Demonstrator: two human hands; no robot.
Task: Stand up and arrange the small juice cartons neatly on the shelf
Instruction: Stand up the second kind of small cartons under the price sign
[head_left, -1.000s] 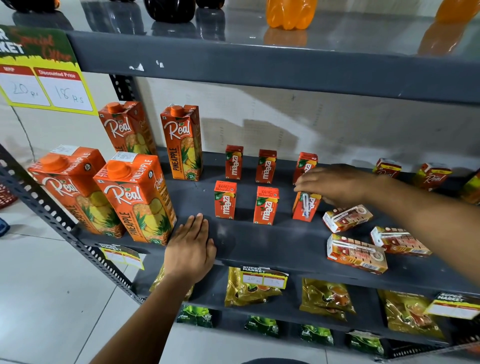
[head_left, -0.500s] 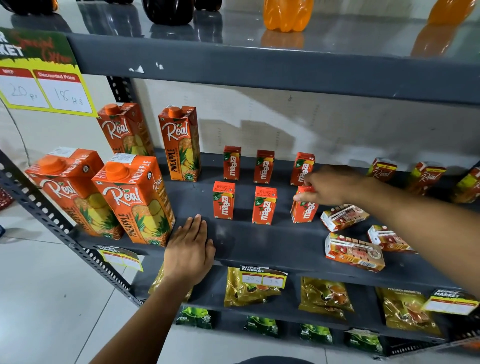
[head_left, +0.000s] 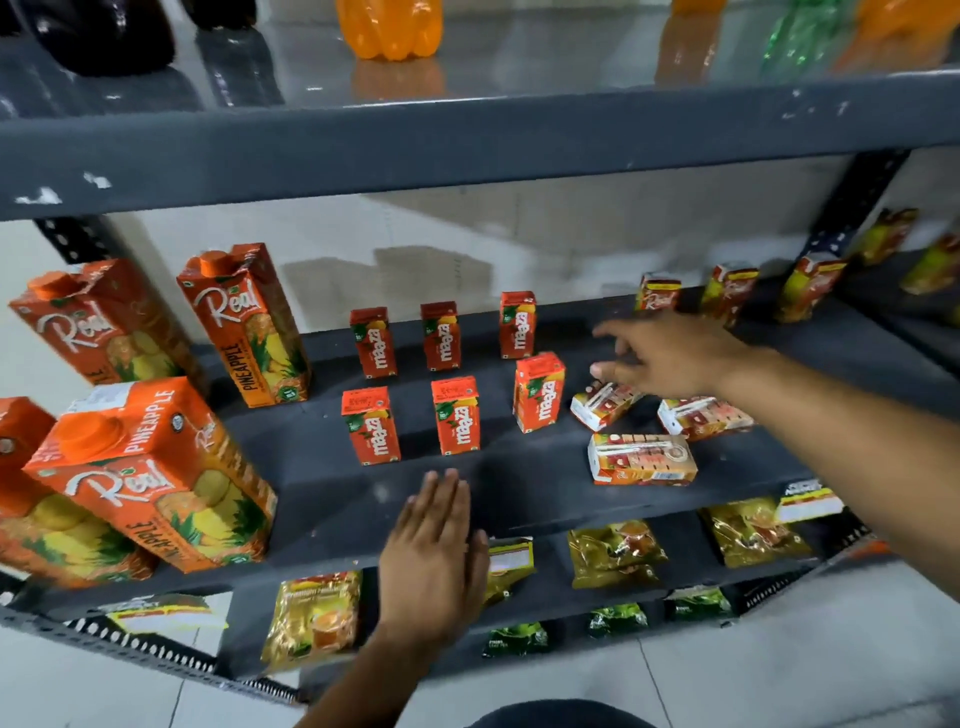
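Here, from the head view, six small Maaza cartons (head_left: 538, 393) stand in two rows on the shelf (head_left: 519, 499), the left hand (head_left: 434, 558) rests flat and empty at its edge, and the right hand (head_left: 670, 356), fingers spread and holding nothing, hovers over the nearest fallen carton (head_left: 602, 404), which seemingly needs pinching and standing next.

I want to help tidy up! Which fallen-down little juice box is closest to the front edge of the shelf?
The lying carton at the front, flat on its side, apart from the other two fallen ones, which lie farther back under the right hand.
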